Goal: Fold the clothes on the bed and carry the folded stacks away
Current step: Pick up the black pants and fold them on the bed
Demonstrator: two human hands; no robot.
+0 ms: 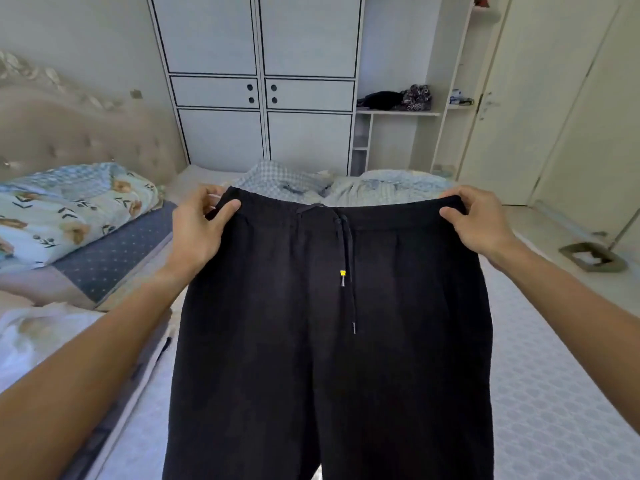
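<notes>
The left hand (199, 223) pinches the left corner of the waistband of a pair of soft black drawstring trousers (329, 341), held up above the pale patterned mattress (554, 393); the limp, light cloth looks best held at those corners. The right hand (479, 220) pinches the opposite corner, both arms outstretched.
</notes>
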